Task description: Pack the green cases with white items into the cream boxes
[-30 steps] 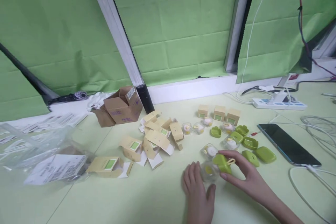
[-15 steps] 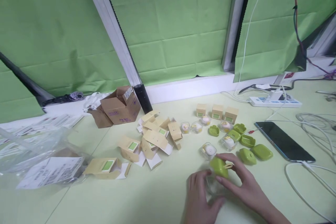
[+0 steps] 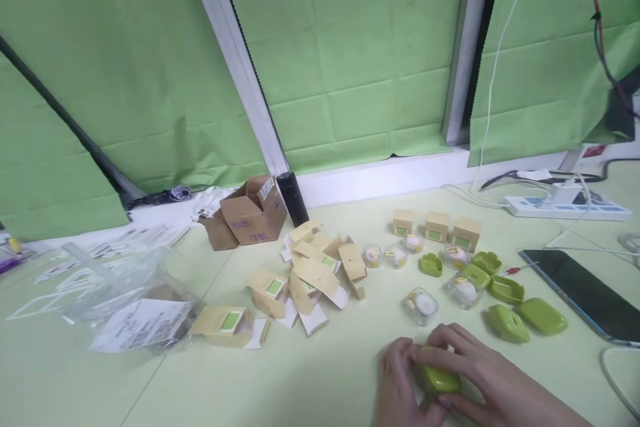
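Head: open tabletop [image 3: 260, 387] beside left fingers [image 3: 399, 355]

An open brown cardboard box [image 3: 257, 221] sits at the far side, left of centre. A black cylinder [image 3: 292, 199] stands just beside its right side. A clear plastic bag [image 3: 115, 290] lies at left. At right, a phone [image 3: 583, 293] lies nearer than a white power strip [image 3: 607, 211]. Green blinds [image 3: 360, 47] hang at the far side.

- Left of my hands [image 3: 403, 383], a bare stretch of bench [image 3: 280, 390] left room to pass.
- Beyond it, opened cartons [image 3: 315, 273] blocked the way.
- A clear case [image 3: 423, 305] stood just ahead.
- Green lids [image 3: 543, 316] obstructed my right.
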The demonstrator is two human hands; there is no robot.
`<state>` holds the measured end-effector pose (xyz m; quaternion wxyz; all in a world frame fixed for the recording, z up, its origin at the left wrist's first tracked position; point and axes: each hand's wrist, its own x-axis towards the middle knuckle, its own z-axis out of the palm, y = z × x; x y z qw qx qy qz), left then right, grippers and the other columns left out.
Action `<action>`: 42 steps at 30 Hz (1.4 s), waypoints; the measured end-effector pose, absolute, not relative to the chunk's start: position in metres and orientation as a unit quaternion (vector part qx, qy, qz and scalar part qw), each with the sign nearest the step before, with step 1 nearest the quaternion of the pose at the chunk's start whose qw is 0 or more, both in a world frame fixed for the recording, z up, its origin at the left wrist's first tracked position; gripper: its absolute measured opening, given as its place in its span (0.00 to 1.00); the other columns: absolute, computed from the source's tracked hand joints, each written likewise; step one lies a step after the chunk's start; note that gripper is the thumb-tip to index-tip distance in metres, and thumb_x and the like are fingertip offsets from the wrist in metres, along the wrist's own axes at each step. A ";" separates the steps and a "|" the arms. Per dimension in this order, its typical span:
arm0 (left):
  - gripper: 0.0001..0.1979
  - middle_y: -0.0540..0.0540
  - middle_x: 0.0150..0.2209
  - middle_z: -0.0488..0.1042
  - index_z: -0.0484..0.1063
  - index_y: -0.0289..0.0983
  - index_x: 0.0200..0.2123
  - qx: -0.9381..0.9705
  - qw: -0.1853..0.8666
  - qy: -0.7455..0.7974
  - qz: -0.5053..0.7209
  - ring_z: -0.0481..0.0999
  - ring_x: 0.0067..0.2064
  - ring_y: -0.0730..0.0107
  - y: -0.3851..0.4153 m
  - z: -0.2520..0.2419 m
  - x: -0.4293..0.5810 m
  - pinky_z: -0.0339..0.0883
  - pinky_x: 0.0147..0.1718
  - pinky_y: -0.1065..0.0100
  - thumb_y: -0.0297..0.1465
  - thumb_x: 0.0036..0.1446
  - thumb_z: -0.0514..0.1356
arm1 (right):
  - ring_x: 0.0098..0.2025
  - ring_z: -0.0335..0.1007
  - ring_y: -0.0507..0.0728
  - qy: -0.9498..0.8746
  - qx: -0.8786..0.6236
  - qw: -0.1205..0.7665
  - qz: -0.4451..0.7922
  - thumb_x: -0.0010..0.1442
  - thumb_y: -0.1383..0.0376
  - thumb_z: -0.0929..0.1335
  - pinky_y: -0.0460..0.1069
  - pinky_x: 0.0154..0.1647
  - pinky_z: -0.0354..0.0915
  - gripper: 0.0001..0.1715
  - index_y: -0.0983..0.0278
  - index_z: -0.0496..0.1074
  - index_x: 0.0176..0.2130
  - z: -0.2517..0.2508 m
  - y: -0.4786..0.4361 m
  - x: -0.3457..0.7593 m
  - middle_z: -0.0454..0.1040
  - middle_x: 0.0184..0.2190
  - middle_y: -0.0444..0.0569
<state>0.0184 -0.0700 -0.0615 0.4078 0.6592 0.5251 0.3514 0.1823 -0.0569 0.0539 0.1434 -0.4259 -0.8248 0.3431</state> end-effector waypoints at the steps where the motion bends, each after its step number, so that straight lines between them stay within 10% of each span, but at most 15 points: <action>1: 0.34 0.35 0.52 0.64 0.55 0.32 0.52 0.658 0.410 0.528 0.346 0.62 0.55 0.54 -0.070 -0.062 0.018 0.56 0.54 0.57 0.28 0.40 0.63 | 0.47 0.64 0.60 -0.826 -0.427 0.139 0.341 0.57 0.68 0.65 0.53 0.47 0.65 0.26 0.48 0.65 0.53 0.055 -0.057 0.182 0.69 0.44 0.49; 28: 0.42 0.36 0.58 0.58 0.47 0.34 0.57 0.636 0.470 0.506 0.344 0.57 0.59 0.56 -0.075 -0.018 0.010 0.53 0.56 0.59 0.27 0.39 0.63 | 0.47 0.62 0.62 -0.859 -0.423 0.113 0.267 0.50 0.76 0.65 0.53 0.42 0.64 0.34 0.46 0.66 0.51 0.038 -0.054 0.182 0.68 0.43 0.48; 34: 0.22 0.34 0.53 0.64 0.59 0.35 0.50 0.681 0.129 0.687 0.219 0.58 0.57 0.48 0.017 0.045 -0.014 0.49 0.55 0.51 0.41 0.56 0.53 | 0.47 0.64 0.62 -0.854 -0.433 0.114 0.265 0.50 0.73 0.67 0.54 0.43 0.65 0.31 0.47 0.67 0.50 0.030 -0.056 0.178 0.68 0.44 0.48; 42: 0.28 0.27 0.46 0.68 0.57 0.27 0.50 0.648 0.113 0.728 0.194 0.67 0.50 0.45 0.104 0.055 -0.010 0.59 0.46 0.55 0.29 0.46 0.61 | 0.44 0.71 0.62 -0.823 -0.448 0.265 0.226 0.52 0.63 0.69 0.53 0.44 0.69 0.21 0.48 0.72 0.47 0.046 -0.064 0.188 0.73 0.44 0.49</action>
